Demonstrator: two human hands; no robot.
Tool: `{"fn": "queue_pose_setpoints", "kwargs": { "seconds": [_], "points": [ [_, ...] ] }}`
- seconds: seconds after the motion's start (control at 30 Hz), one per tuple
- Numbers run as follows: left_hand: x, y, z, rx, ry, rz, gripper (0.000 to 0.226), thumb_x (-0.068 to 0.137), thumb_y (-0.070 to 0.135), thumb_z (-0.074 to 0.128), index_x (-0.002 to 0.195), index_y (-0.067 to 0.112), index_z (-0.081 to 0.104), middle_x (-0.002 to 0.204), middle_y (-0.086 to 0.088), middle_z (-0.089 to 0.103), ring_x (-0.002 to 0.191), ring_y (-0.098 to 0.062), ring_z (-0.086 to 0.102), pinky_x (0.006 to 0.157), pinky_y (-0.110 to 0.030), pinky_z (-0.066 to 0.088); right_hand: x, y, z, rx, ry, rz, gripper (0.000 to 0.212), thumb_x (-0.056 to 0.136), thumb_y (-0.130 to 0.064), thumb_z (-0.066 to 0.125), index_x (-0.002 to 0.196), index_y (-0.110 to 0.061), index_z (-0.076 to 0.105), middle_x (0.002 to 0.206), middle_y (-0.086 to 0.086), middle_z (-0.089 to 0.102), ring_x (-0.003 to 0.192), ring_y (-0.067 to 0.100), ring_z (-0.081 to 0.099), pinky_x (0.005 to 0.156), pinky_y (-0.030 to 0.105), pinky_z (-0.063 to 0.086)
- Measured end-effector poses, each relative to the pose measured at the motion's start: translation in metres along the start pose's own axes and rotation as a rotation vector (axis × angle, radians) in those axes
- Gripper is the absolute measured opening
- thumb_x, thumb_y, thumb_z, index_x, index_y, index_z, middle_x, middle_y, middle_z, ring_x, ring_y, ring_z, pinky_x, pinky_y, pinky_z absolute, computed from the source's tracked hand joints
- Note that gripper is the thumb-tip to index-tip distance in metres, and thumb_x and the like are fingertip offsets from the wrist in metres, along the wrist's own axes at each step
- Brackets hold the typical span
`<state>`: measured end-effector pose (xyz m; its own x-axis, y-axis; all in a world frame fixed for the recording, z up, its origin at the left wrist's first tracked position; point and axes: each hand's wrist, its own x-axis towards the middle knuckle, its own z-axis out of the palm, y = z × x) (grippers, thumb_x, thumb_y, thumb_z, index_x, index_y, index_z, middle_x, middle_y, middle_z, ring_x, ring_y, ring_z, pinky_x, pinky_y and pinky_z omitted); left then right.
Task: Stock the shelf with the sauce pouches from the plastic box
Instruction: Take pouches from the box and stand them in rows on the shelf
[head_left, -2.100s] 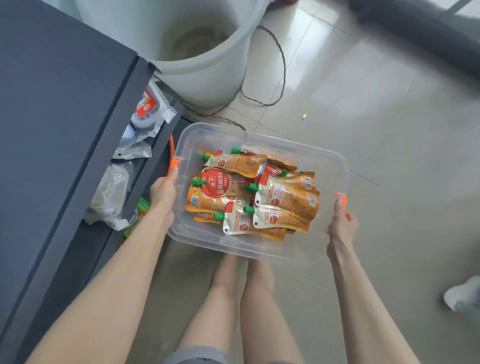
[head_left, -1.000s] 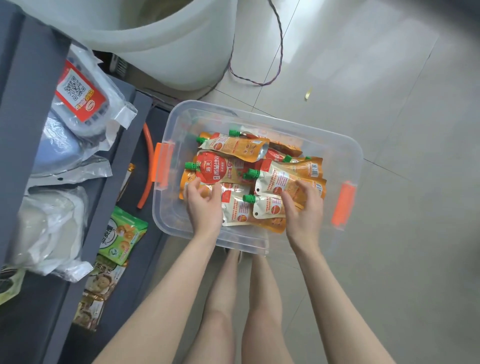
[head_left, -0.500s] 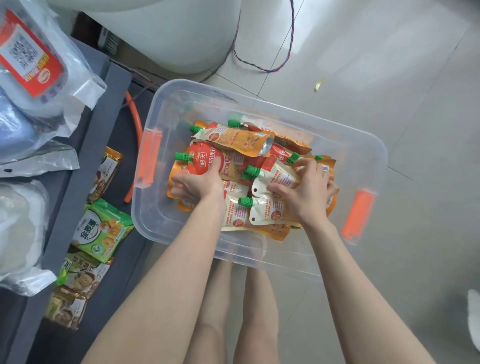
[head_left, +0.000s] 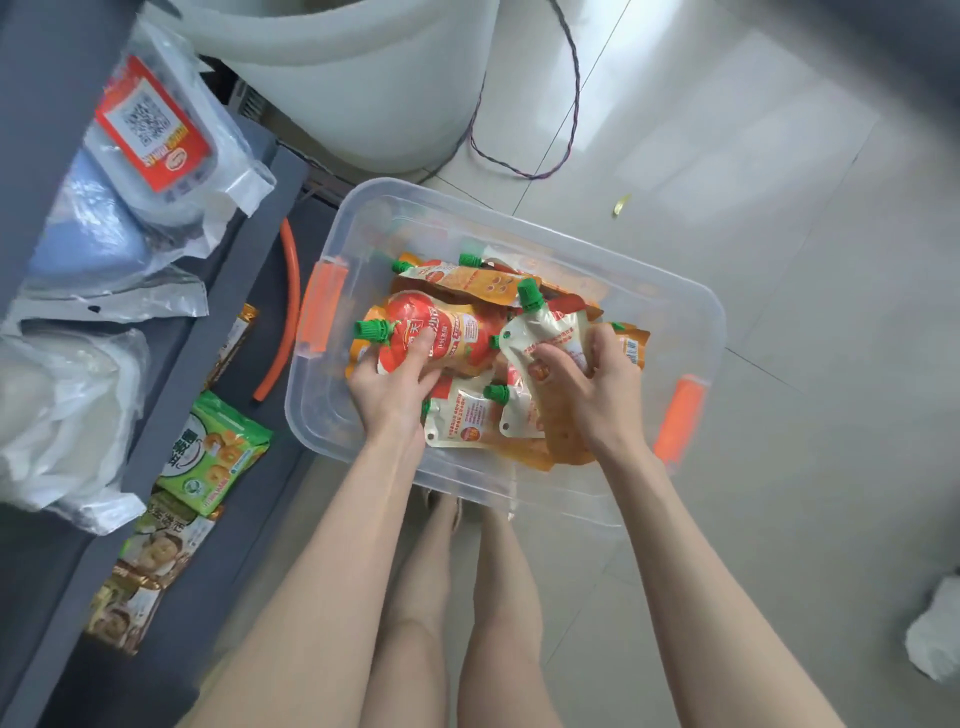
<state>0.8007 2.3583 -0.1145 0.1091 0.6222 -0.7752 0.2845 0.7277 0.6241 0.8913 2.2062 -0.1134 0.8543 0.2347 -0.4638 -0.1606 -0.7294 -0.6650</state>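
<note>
Inside the plastic box (head_left: 519, 228), my left hand (head_left: 387, 387) and right hand (head_left: 597, 389) each grip 1 sauce pouch (head_left: 441, 332), shelf (head_left: 171, 364) lying left of the box.

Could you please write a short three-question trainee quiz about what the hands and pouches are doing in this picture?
1. True or false: the clear plastic box sits on the grey shelf.
2. Which hand grips the red tomato-print pouch? A) left hand B) right hand
3. What colour are the pouch caps?

Key: 1 false, it is on the tiled floor. 2 A; the right hand grips a white spouted pouch. 3 green.
</note>
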Motion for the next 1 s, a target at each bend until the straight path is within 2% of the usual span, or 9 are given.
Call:
{"fn": "queue_pose_setpoints", "kwargs": {
  "seconds": [0.07,0.2,0.33,0.43,0.53,0.57,0.7,0.83,1.0],
  "points": [
    [-0.021,0.016,-0.013,0.033,-0.046,0.085,0.025,0.076,0.008,0.075,0.084,0.026,0.060,0.073,0.016,0.071,0.071,0.000,0.069,0.060,-0.021,0.056,-0.012,-0.019,-0.006,0.031,0.003,0.001,0.042,0.075,-0.058,0.062,0.065,-0.031,0.032,0.060,-0.031,0.050,0.055,-0.003,0.042,0.053,0.026,0.030],
    [-0.071,0.050,-0.049,0.093,-0.096,0.258,0.018,0.075,0.012,0.076,0.084,0.023,0.066,0.079,0.011,0.072,0.076,-0.005,0.069,0.065,-0.023,0.055,-0.043,-0.063,-0.020,0.117,-0.039,-0.013,0.030,0.079,-0.052,0.065,0.074,-0.032,0.042,0.066,-0.019,0.055,0.059,-0.014,0.049,0.055,0.014,0.034],
    [-0.142,0.083,-0.086,0.037,-0.075,0.366,0.010,0.072,0.016,0.080,0.076,0.020,0.072,0.078,0.008,0.074,0.076,-0.007,0.068,0.067,-0.021,0.053,-0.091,-0.125,-0.048,0.159,-0.128,-0.099,0.032,0.083,-0.049,0.064,0.079,-0.027,0.041,0.072,-0.017,0.050,0.058,-0.020,0.049,0.051,0.004,0.035],
    [-0.192,0.103,-0.110,-0.074,-0.007,0.392,0.006,0.074,0.016,0.077,0.073,0.020,0.073,0.078,0.010,0.074,0.077,-0.004,0.068,0.066,-0.019,0.052,-0.133,-0.166,-0.068,0.163,-0.287,-0.154,0.033,0.082,-0.044,0.066,0.095,-0.022,0.045,0.082,-0.012,0.058,0.070,-0.009,0.058,0.059,0.011,0.044],
    [-0.237,0.119,-0.135,-0.171,-0.010,0.405,0.006,0.074,0.028,0.076,0.071,0.023,0.076,0.081,0.007,0.075,0.082,-0.008,0.069,0.071,-0.025,0.054,-0.173,-0.199,-0.085,0.190,-0.529,-0.159,0.030,0.080,-0.027,0.069,0.102,-0.020,0.049,0.095,0.000,0.067,0.084,0.016,0.068,0.073,0.036,0.057],
    [-0.251,0.124,-0.145,-0.185,-0.010,0.419,0.012,0.072,0.036,0.075,0.072,0.023,0.076,0.082,0.005,0.075,0.083,-0.010,0.070,0.070,-0.027,0.055,-0.185,-0.210,-0.091,0.184,-0.600,-0.188,0.026,0.080,-0.022,0.071,0.099,-0.020,0.053,0.094,-0.001,0.069,0.083,0.018,0.069,0.073,0.036,0.059],
    [-0.302,0.136,-0.197,-0.183,0.047,0.507,0.033,0.070,0.057,0.066,0.081,0.026,0.071,0.088,0.005,0.074,0.086,-0.015,0.070,0.071,-0.030,0.056,-0.238,-0.248,-0.106,0.144,-0.805,-0.366,0.009,0.079,-0.022,0.074,0.085,-0.024,0.068,0.079,-0.010,0.074,0.073,0.013,0.072,0.057,0.018,0.054],
    [-0.346,0.139,-0.252,-0.148,0.213,0.587,0.047,0.068,0.071,0.053,0.091,0.029,0.056,0.088,0.011,0.071,0.080,-0.005,0.069,0.066,-0.023,0.050,-0.300,-0.280,-0.098,0.177,-0.912,-0.469,0.004,0.083,-0.028,0.070,0.082,-0.027,0.066,0.079,-0.009,0.075,0.074,0.015,0.072,0.060,0.021,0.056],
    [-0.393,0.135,-0.327,-0.167,0.346,0.555,0.038,0.078,0.066,0.049,0.094,0.030,0.048,0.094,0.008,0.067,0.079,-0.007,0.067,0.061,-0.022,0.048,-0.382,-0.296,-0.077,0.272,-1.089,-0.485,0.010,0.091,-0.032,0.058,0.096,-0.027,0.065,0.094,-0.001,0.074,0.087,0.021,0.071,0.069,0.030,0.059]
  ]
}}
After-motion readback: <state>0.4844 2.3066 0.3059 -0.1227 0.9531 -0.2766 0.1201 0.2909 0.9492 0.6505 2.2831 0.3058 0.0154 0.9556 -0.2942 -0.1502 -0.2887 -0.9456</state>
